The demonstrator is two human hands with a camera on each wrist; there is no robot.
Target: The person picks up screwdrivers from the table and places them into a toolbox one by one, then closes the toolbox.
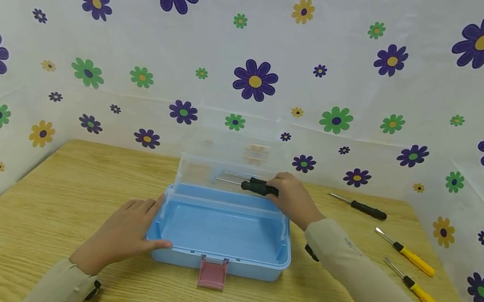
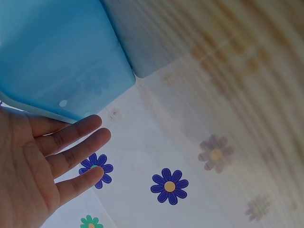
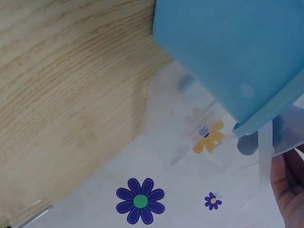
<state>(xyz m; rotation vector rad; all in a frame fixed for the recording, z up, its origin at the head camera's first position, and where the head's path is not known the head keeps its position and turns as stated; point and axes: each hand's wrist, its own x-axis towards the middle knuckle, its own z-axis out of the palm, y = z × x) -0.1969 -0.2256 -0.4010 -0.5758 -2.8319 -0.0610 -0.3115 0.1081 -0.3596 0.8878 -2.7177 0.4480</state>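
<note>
A light blue toolbox [image 1: 215, 262] with a pink latch [image 1: 212, 274] stands on the table, its clear lid [image 1: 200, 165] raised at the back. My right hand [image 1: 294, 198] holds two black-handled screwdrivers [image 1: 257, 188] over the box's back edge, shafts pointing left. In the right wrist view, only part of the right hand [image 3: 289, 185] shows, beside the box rim; the screwdrivers cannot be made out there. My left hand [image 1: 126, 230] rests against the box's left side, thumb on the front rim. The left wrist view shows that hand's fingers [image 2: 76, 156] fairly straight beside the blue wall.
Right of the box lie a black-handled screwdriver [image 1: 367, 210] and two yellow-handled ones, the upper screwdriver [image 1: 417, 261] and the lower screwdriver [image 1: 429, 301]. A white flowered cloth [image 1: 262, 36] hangs behind and beside the wooden table [image 1: 70, 185].
</note>
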